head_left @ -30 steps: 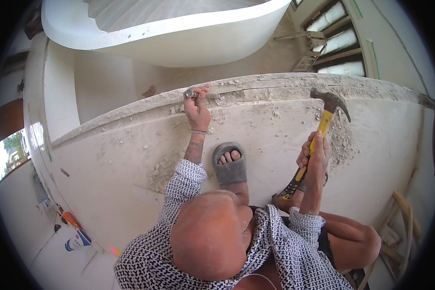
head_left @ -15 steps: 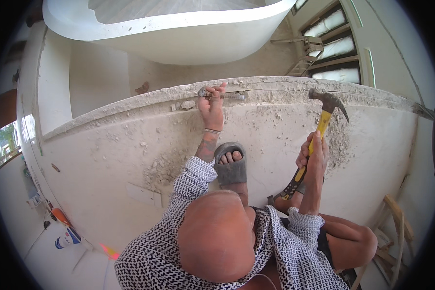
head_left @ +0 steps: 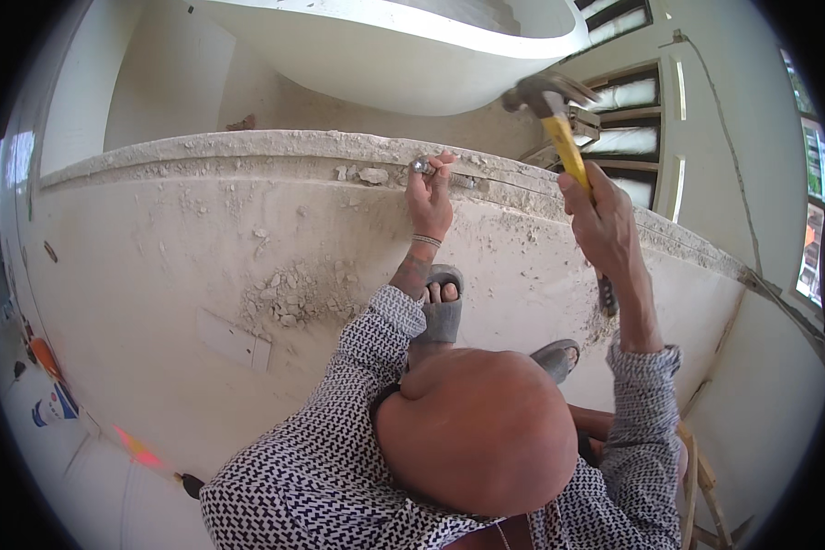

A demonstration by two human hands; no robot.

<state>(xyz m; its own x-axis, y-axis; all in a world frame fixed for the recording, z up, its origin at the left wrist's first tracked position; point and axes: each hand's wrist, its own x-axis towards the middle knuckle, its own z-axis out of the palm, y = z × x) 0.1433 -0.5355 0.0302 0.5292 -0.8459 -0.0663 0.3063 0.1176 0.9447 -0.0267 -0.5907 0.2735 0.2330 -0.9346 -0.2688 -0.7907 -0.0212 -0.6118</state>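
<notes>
My left hand point(head_left: 430, 206) is closed round a metal chisel point(head_left: 463, 181), which lies nearly level along the groove at the rough concrete ledge point(head_left: 325, 144). The chisel's round struck end shows at the left of my fingers, and its far tip sits against the ledge's broken edge. In my right hand point(head_left: 607, 222) is a claw hammer point(head_left: 566, 147), gripped on its yellow and black handle. Its steel head is raised in the air, up and to the right of the chisel, apart from it and a little blurred. A loose chunk of concrete point(head_left: 373, 175) rests left of my left hand.
Broken rubble point(head_left: 293, 291) lies on the dusty floor, with a flat pale piece point(head_left: 234, 339) beside it. Grey slides point(head_left: 443, 319) are on my feet. Past the ledge is a drop beside a curved white wall point(head_left: 394, 69). Wooden pieces point(head_left: 697, 481) stand lower right.
My right hand has lifted the hammer up and toward the ledge, its head now higher and further left. My left hand still holds the chisel at the ledge. The view has shifted.
</notes>
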